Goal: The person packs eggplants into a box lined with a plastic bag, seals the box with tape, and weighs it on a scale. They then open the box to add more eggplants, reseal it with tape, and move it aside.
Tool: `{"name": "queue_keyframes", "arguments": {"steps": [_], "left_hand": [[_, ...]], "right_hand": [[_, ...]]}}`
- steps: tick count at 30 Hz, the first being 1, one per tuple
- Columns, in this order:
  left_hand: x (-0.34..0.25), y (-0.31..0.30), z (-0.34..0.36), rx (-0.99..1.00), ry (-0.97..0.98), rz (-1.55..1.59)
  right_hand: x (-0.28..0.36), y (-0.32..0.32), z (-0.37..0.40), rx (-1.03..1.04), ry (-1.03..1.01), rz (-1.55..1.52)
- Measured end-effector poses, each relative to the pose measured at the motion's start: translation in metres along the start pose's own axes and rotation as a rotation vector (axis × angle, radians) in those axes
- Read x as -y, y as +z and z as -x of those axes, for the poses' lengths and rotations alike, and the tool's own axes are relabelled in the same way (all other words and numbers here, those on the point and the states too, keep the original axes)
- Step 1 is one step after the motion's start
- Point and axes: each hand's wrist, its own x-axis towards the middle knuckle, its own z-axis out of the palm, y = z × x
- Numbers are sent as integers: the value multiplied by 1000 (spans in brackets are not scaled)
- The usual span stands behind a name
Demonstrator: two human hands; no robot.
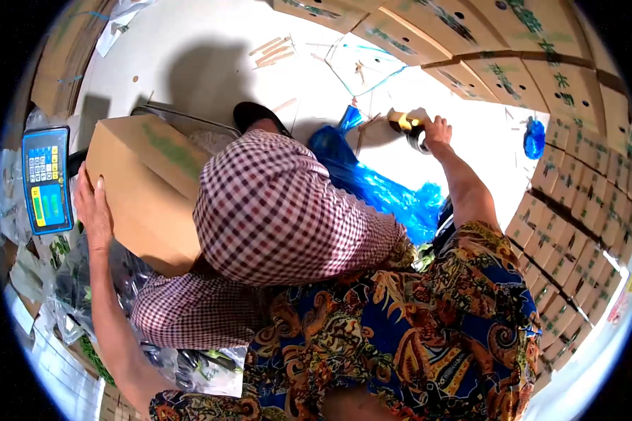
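Left of our raised knee, our left hand lay open against the carton, seemingly light, stiff, best taken by its edges; right of it, our right hand curled at the tape dispenser, grip unclear!

a packing or storage area for produce. stacked printed cartons line the side of the white floor opposite the digital scale; beside the scale lie clear plastic bags, with leafy greens below it, and flattened cardboard stands just above it.
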Motion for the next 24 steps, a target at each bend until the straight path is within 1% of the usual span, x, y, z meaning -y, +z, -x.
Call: {"name": "queue_keyframes", "arguments": {"steps": [1,3,4,5,7,9,10,11,12,13,14,15,16,17,18,19,21,22,23,24], "left_hand": [[4,0,0,8,8,-25],[18,0,1,24,13,-80],[13,-1,1,33,-3,-54],[10,0,3,19,-6,-98],[25,6,1,30,20,-93],[27,4,4,19,36,-69],[32,7,4,7,44,-37],[38,11,4,-2,46,-9],[42,17,5,6,19,-25],[41,21,4,13,-12,-38],[32,20,3,21,-43,-33],[23,21,2,33,-67,-23],[23,29,0,14,-42,-34],[20,33,0,-9,-18,-44],[16,37,1,-18,-42,-54],[8,38,1,-24,-66,-62],[3,47,-5,-61,-75,-98],[-3,47,-6,-74,-75,-105],[-7,49,-5,-84,-80,-112],[-9,51,-6,-108,-62,-103]], "right_hand": [[2,-1,10,17,11,-52],[1,29,23,-23,-9,-121],[-1,42,28,-21,0,-331],[-1,47,31,-19,6,-544],[9,47,40,33,58,-587],[21,43,43,2,38,-717],[25,43,40,7,14,-866],[29,40,37,110,25,-1298],[29,39,31,73,-171,-1504],[44,-1,48,41,-202,-1710],[53,-35,52,-2,-126,-1690],[55,-59,46,-48,-252,-1773],[65,-115,71,23,-302,-1899],[77,-152,82,-34,-431,-2073],[74,-179,79,72,-549,-2125],[82,-215,91,115,-520,-2184],[89,-258,69,211,-721,-2087],[100,-281,66,189,-704,-2128],[115,-303,70,227,-766,-2197],[129,-322,78,315,-861,-2289]]}}
